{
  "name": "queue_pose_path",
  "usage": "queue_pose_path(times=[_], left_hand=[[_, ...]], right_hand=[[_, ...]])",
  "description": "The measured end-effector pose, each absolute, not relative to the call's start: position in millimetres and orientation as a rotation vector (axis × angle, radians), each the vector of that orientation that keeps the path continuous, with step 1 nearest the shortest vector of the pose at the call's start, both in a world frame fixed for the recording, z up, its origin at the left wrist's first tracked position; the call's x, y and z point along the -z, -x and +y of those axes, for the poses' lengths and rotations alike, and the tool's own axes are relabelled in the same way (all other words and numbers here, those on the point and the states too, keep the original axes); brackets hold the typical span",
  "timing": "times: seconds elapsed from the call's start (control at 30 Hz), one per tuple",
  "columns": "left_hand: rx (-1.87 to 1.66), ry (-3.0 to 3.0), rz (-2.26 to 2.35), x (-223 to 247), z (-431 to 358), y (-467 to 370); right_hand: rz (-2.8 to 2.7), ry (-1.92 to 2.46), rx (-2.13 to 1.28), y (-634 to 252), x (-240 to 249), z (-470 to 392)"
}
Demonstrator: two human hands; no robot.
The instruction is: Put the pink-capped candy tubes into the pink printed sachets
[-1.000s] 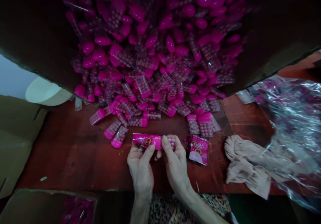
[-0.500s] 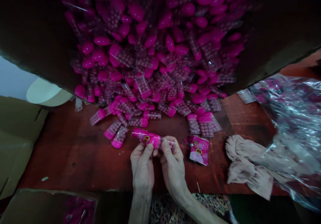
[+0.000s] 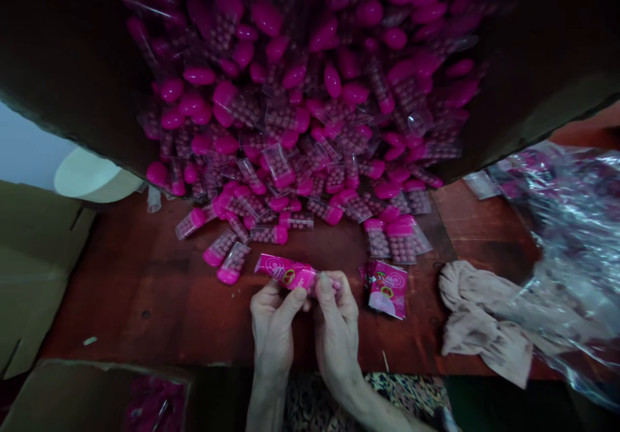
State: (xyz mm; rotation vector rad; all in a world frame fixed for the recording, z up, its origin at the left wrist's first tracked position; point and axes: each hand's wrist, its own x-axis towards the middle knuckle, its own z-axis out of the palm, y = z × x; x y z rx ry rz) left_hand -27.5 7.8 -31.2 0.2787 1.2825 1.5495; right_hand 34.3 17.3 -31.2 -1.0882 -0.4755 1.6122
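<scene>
My left hand (image 3: 274,319) pinches a pink printed sleeve (image 3: 285,270) between thumb and fingers. Close beside it, my right hand (image 3: 336,322) grips a clear container of small balls (image 3: 336,283), whose end meets the sleeve's right end. How far the container sits inside the sleeve is hidden by my fingers. A small stack of pink printed sleeves (image 3: 387,288) lies on the table to the right of my hands. Beyond my hands, a large heap of clear containers with pink caps (image 3: 276,164) spills onto the table.
A large dark box (image 3: 523,83) surrounds the heap. On the right are a crumpled cloth (image 3: 484,322) and clear plastic wrapping (image 3: 576,238). A whitish round object (image 3: 97,177) and cardboard (image 3: 33,264) stand left. An open box (image 3: 72,396) with pink items is at the lower left.
The left thumb has shifted right along the sleeve. The sleeve and both hands sit slightly lower in view, with the sleeve still between them.
</scene>
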Motion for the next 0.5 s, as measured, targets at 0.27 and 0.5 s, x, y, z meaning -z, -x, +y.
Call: queue_pose_path(times=[0.27,0.5], left_hand=[[-1.646,-0.171,1.286,28,10,25],[-1.612,-0.131,1.273,24,2,12]], right_hand=[[-0.592,1.105,-1.651,-35,30,23],[-0.639,1.233,-1.458,-37,16,14]])
